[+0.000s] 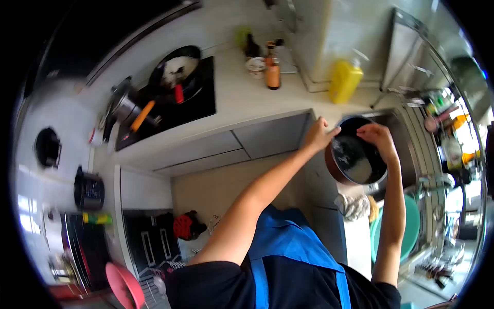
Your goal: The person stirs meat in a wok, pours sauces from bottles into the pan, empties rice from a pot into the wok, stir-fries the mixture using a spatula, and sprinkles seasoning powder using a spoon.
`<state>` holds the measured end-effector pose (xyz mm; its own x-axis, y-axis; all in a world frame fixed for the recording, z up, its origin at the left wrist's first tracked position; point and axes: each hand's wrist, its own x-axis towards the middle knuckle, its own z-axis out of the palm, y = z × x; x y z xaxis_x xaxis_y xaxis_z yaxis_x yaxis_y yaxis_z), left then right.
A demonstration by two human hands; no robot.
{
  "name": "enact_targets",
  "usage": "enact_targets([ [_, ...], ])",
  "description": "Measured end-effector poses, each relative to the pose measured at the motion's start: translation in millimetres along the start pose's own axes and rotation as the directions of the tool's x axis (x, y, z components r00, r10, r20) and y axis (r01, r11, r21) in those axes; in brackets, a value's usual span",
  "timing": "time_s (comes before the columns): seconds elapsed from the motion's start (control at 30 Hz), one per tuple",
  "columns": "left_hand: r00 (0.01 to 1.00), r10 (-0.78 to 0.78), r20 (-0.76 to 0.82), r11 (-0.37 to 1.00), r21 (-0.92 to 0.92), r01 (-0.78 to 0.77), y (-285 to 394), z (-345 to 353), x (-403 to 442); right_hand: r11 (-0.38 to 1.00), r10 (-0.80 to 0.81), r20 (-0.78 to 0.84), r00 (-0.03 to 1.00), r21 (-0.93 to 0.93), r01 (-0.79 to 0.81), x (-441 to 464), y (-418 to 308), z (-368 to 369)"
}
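Observation:
A dark-lined pot (355,157) with a brownish outside is tilted at the edge of the sink (406,134), its opening towards me. Whitish wet contents or foam show on its inner bottom. My left hand (319,137) is closed at the pot's left rim, thumb pointing along it; a handle, if there is one, is hidden by the fingers. Over the pot's opening reaches my right hand (380,138), fingertips pressed together. Whether it pinches anything cannot be made out. Just below the pot lies a whitish cloth (353,207) on the counter edge.
A yellow pump bottle (346,80) stands behind the sink. Right of my body is a green basin (409,226). On the left, a wok (190,64) and a steel pot (126,103) sit on the black hob (206,92). An orange-labelled bottle (272,72) stands at the back.

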<state>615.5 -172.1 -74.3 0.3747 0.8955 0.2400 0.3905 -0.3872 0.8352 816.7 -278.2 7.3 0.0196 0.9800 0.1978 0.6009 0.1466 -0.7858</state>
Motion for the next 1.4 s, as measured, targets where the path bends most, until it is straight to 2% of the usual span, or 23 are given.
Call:
enact_targets([
  [0.03, 0.989, 0.100, -0.105, 0.995, -0.008, -0.101, -5.1, -6.3, -7.3, 0.894, -0.250, 0.003, 0.968, -0.383, 0.232, -0.4, 22.5, 12.6],
  [0.07, 0.983, 0.124, -0.134, 0.989, -0.063, -0.133, -15.1, -16.2, -19.0, 0.673, -0.006, 0.124, 0.992, -0.734, 0.096, -8.8, 13.9, 18.2],
  [0.13, 0.986, 0.106, -0.128, 0.987, -0.106, -0.120, -30.1, -43.7, -32.5, 0.407, 0.168, -0.053, 0.984, -0.906, -0.118, 1.3, -17.2, 15.6],
  [0.17, 0.994, 0.068, -0.087, 0.992, -0.104, -0.077, -43.7, -63.1, -54.4, 0.521, 0.106, -0.229, 0.968, -0.816, -0.250, 3.2, -38.1, 20.4],
  [0.23, 0.984, -0.172, 0.048, 0.973, -0.149, 0.177, -90.2, -90.1, -89.0, 0.519, -0.215, -0.152, 0.965, -0.855, -0.019, 18.2, -83.3, 33.8],
  [0.3, 0.952, -0.305, 0.015, 0.887, -0.358, 0.290, -158.3, -111.3, -120.4, 0.638, -0.209, -0.103, 0.972, -0.768, 0.056, 40.5, -113.2, 66.3],
  [0.37, 0.903, -0.420, -0.093, 0.822, -0.461, 0.335, -180.6, -164.2, -145.3, 0.889, -0.075, -0.122, 0.990, -0.459, 0.011, 72.4, -131.0, 124.3],
  [0.47, 0.806, -0.549, -0.222, 0.780, -0.482, 0.399, -216.2, -253.0, -165.2, 0.904, -0.206, -0.006, 0.978, -0.385, 0.188, 123.6, -186.5, 224.4],
  [0.6, 0.731, -0.548, -0.407, 0.815, -0.456, 0.357, -290.9, -377.0, -161.7, 0.868, -0.235, 0.110, 0.966, -0.424, 0.260, 217.0, -247.9, 357.4],
  [0.7, 0.682, -0.450, -0.576, 0.893, -0.303, 0.333, -342.4, -455.3, -146.8, 0.815, -0.101, 0.056, 0.993, -0.567, 0.115, 292.8, -286.2, 441.8],
  [0.77, 0.725, -0.189, -0.662, 0.952, 0.057, 0.301, -368.7, -491.9, -134.8, 0.797, 0.068, 0.095, 0.993, -0.604, 0.003, 334.7, -286.7, 483.9],
  [0.8, 0.730, -0.198, -0.654, 0.953, 0.046, 0.299, -376.3, -506.7, -127.2, 0.790, 0.079, 0.092, 0.993, -0.613, -0.006, 356.4, -278.2, 497.3],
  [0.87, 0.753, -0.222, -0.619, 0.961, -0.010, 0.275, -380.7, -532.3, -121.2, 0.692, 0.280, 0.093, 0.955, -0.709, -0.134, 380.9, -258.1, 513.2],
  [0.9, 0.761, -0.227, -0.607, 0.962, -0.019, 0.272, -373.4, -543.4, -121.2, 0.629, 0.286, 0.059, 0.956, -0.765, -0.141, 373.7, -293.3, 499.3],
  [0.93, 0.737, -0.371, -0.565, 0.928, -0.188, 0.323, -359.2, -554.3, -120.4, 0.609, 0.281, 0.021, 0.959, -0.777, -0.162, 371.8, -317.0, 484.5],
  [0.97, 0.705, -0.504, -0.500, 0.862, -0.348, 0.370, -349.6, -562.7, -118.2, 0.552, 0.215, 0.054, 0.975, -0.831, -0.075, 377.0, -322.9, 471.2],
  [1.03, 0.714, -0.520, -0.468, 0.842, -0.418, 0.340, -344.3, -572.0, -115.0, 0.475, 0.069, 0.130, 0.989, -0.876, 0.081, 383.6, -340.6, 447.4],
  [1.17, 0.776, -0.504, -0.379, 0.757, -0.626, 0.187, -312.0, -597.1, -95.8, 0.422, 0.144, 0.171, 0.975, -0.902, 0.096, 382.5, -377.8, 423.9],
  [1.23, 0.795, -0.471, -0.381, 0.755, -0.641, 0.140, -298.3, -605.6, -93.4, 0.452, 0.119, 0.155, 0.981, -0.888, 0.085, 384.9, -355.5, 410.1],
  [1.3, 0.826, -0.455, -0.331, 0.710, -0.695, 0.113, -288.8, -612.7, -92.8, 0.684, -0.008, 0.264, 0.964, -0.702, 0.198, 382.4, -345.9, 398.9],
  [1.33, 0.830, -0.450, -0.331, 0.712, -0.694, 0.109, -284.7, -615.3, -91.4, 0.682, -0.011, 0.258, 0.966, -0.704, 0.196, 381.9, -348.1, 396.2],
  [1.37, 0.833, -0.461, -0.307, 0.704, -0.697, 0.133, -280.5, -616.7, -91.4, 0.863, 0.224, 0.253, 0.941, -0.501, -0.070, 379.9, -349.7, 392.5],
  [1.4, 0.834, -0.474, -0.281, 0.696, -0.700, 0.160, -276.4, -617.5, -92.0, 0.895, 0.433, 0.311, 0.846, -0.257, -0.364, 374.9, -353.1, 391.5],
])
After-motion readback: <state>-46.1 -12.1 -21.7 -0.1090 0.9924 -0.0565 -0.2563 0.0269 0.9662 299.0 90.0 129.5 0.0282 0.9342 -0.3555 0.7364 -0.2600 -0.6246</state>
